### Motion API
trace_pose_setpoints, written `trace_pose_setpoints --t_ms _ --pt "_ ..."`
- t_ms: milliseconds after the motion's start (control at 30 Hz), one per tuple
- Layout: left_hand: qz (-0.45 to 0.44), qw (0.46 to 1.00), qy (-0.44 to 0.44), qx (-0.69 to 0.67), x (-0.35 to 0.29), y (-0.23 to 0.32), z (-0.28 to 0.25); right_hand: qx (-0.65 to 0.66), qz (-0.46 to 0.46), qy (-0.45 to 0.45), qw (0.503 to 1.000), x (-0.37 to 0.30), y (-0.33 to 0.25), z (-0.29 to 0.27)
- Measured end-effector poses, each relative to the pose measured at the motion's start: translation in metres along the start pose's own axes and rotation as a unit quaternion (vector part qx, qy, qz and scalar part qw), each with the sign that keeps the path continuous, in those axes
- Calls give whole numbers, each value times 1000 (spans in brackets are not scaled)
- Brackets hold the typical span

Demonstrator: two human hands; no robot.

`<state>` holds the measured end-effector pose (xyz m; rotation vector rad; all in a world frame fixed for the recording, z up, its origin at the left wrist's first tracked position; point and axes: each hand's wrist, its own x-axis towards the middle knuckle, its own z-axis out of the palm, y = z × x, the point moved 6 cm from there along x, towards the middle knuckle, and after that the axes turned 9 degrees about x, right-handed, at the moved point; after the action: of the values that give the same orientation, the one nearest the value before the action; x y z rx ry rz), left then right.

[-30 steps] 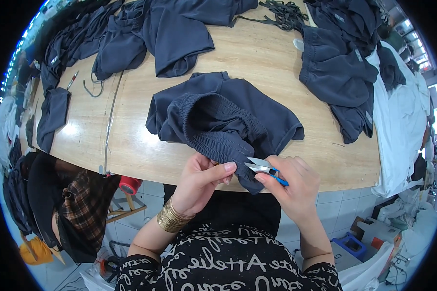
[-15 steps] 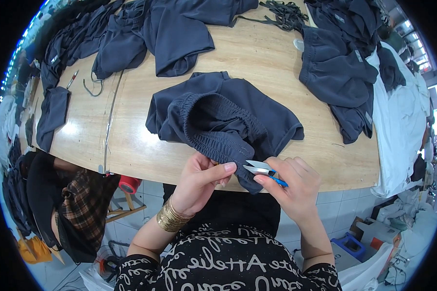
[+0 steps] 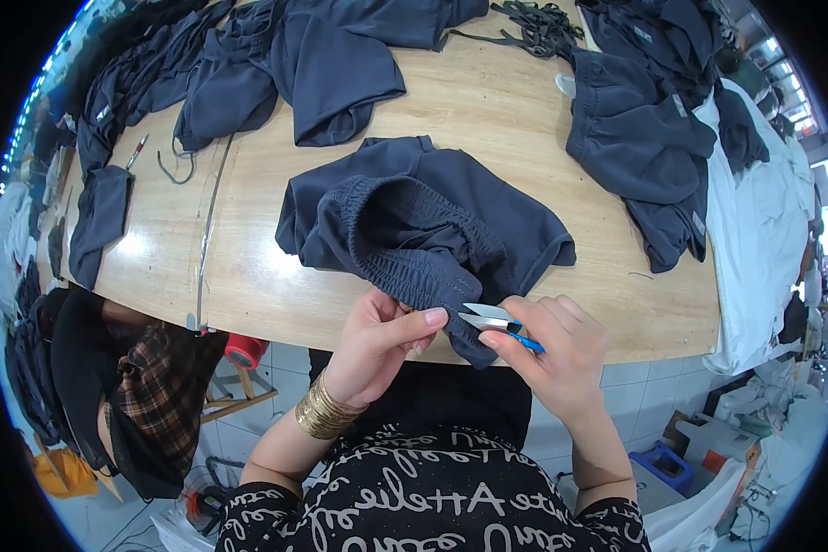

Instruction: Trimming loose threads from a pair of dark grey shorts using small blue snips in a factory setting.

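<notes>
A dark navy garment (image 3: pixel 515 207) with a gathered elastic waistband lies in front of me, its waist opening towards me and its near end at the table edge. My left hand (image 3: pixel 386 333) pinches the waistband (image 3: pixel 405 281) between thumb and fingers. In my right hand (image 3: pixel 559 345) is a pair of small thread snips (image 3: pixel 492 319) with blue handles. Their two blades are slightly apart and point left, over the waistband close to my left thumb. Whether the blades touch the cloth or a thread, I cannot tell.
More navy garments (image 3: pixel 340 64) lie along the far side, and others (image 3: pixel 639 129) at the right beside white cloth (image 3: pixel 754 230). A heap of dark cords (image 3: pixel 538 28) sits at the back. A pen (image 3: pixel 138 150) lies on the wooden table (image 3: pixel 488 101). Another person (image 3: pixel 147 396) is at the left.
The snips and my right hand have shifted very slightly left towards my left thumb. My left hand and the garment stay as they were.
</notes>
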<state>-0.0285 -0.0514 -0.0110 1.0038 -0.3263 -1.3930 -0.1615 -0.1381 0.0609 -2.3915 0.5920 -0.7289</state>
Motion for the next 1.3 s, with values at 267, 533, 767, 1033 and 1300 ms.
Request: trace_pose_setpoints --t_ms 267,533,767,1033,1300 --pt "1 1000 10 -1 1 0 -1 -9 -30 21 999 1 0 -1" --pt "-5 1000 4 -3 1 0 -1 -5 -34 28 999 0 2 0" --pt "-7 1000 7 -1 1 0 -2 -7 2 -8 1000 1 0 0" --pt "-9 1000 -2 -7 0 -1 -1 -9 -11 -2 1000 -1 0 0" --pt "-7 1000 -9 -21 -1 -1 -1 -27 -32 17 999 -1 -2 0"
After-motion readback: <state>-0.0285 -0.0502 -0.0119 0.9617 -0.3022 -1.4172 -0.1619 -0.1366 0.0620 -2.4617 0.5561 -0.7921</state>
